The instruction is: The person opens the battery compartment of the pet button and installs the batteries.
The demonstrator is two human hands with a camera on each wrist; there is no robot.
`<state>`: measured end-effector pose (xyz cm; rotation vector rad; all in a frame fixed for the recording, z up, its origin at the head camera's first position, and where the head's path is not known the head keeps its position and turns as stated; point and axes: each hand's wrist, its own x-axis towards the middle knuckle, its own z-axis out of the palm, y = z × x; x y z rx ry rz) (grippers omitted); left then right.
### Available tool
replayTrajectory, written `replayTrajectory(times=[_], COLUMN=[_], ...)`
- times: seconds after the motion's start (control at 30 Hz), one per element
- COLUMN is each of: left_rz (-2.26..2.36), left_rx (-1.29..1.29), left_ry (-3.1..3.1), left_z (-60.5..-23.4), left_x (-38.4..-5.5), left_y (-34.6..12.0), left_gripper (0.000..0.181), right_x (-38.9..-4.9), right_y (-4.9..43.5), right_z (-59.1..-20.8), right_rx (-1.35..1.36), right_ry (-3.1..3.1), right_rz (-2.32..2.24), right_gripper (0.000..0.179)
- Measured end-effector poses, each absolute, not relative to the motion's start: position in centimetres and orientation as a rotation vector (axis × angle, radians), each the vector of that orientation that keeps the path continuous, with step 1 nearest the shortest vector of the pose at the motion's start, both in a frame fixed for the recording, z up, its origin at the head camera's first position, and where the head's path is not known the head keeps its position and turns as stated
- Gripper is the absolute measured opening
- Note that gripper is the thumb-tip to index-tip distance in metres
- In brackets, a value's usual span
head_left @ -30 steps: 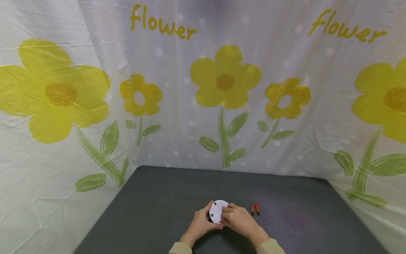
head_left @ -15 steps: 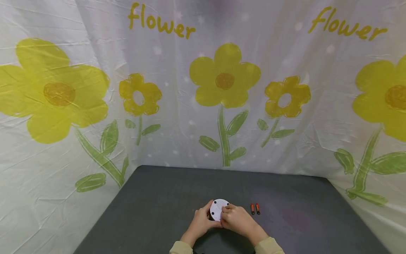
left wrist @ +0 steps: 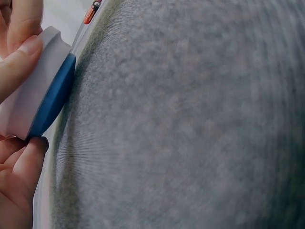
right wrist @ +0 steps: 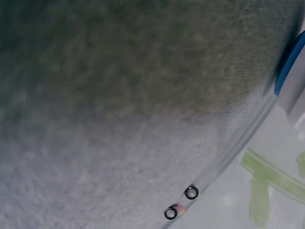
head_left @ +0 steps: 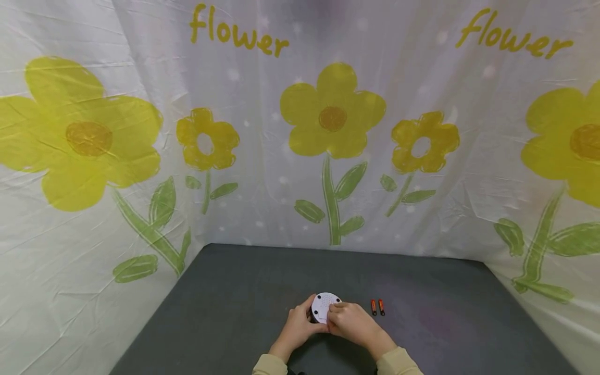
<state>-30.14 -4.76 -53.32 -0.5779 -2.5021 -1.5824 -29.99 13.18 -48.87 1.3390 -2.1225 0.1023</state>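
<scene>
In the head view, a round white device (head_left: 322, 305) with dark feet and small holes in its face is held above the table. The left wrist view shows its blue side (left wrist: 56, 98) turned to the tabletop. My left hand (head_left: 298, 325) grips its left and near edge, thumb at the front. My right hand (head_left: 352, 322) has curled fingers against the right part of the white face, covering some of it. Its thumb (left wrist: 24, 55) presses the white side in the left wrist view. What lies under the right fingertips is hidden.
Two orange-and-black batteries, a left one (head_left: 373, 307) and a right one (head_left: 382, 307), lie side by side on the dark grey table (head_left: 262, 281), right of the hands. A white curtain (head_left: 262, 219) printed with yellow flowers surrounds the table's back and sides.
The device has shifted slightly away from me and tilted a little, both hands still on it. The right fingers stay against its face. The batteries lie as before.
</scene>
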Motion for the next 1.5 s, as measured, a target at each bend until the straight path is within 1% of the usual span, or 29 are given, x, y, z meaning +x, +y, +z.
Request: replayTrajectory(times=[0.17, 0.33, 0.47, 0.7, 0.97, 1.07, 1.17, 1.3, 1.5], left_rz=[-1.684, -1.696, -1.656, -1.66, -1.779, -1.829, -1.844, -1.854, -1.862], left_rx=[-0.581, -0.595, -0.591, -0.586, -0.611, -0.621, -0.629, -0.638, -0.648], left_ry=[-2.451, -2.428, -2.446, -2.457, -2.42, -2.395, -2.387, -2.387, -2.386], left_z=[-53.2, -53.3, -53.3, -53.4, -53.4, -53.6, -53.7, -53.7, -53.4], left_x=[-29.9, -29.7, -29.7, -29.8, -30.0, -30.2, -30.3, -30.2, -29.9], left_y=[-4.7, -4.8, -4.9, -4.9, -4.9, -5.0, -5.0, -5.0, -5.0], left_gripper=[0.091, 0.091, 0.092, 0.091, 0.093, 0.092, 0.092, 0.091, 0.091], right_x=[-30.0, -29.7, -29.5, -29.4, -29.4, -29.2, -29.0, -28.9, -29.2], right_y=[13.2, 13.6, 14.0, 14.0, 14.1, 14.1, 14.3, 14.3, 14.0], right_z=[-48.8, -49.2, -49.4, -49.5, -49.5, -49.3, -49.0, -48.3, -47.6], right_rx=[1.331, 1.304, 1.273, 1.237, 1.232, 1.237, 1.238, 1.205, 1.123], right_ry=[-2.173, -2.179, -2.229, -2.262, -2.194, -2.219, -2.317, -2.541, -2.714], right_rz=[0.197, 0.196, 0.283, 0.301, 0.281, 0.302, 0.373, 0.507, 0.623], right_gripper=[0.024, 0.014, 0.012, 0.022, 0.014, 0.014, 0.015, 0.022, 0.022])
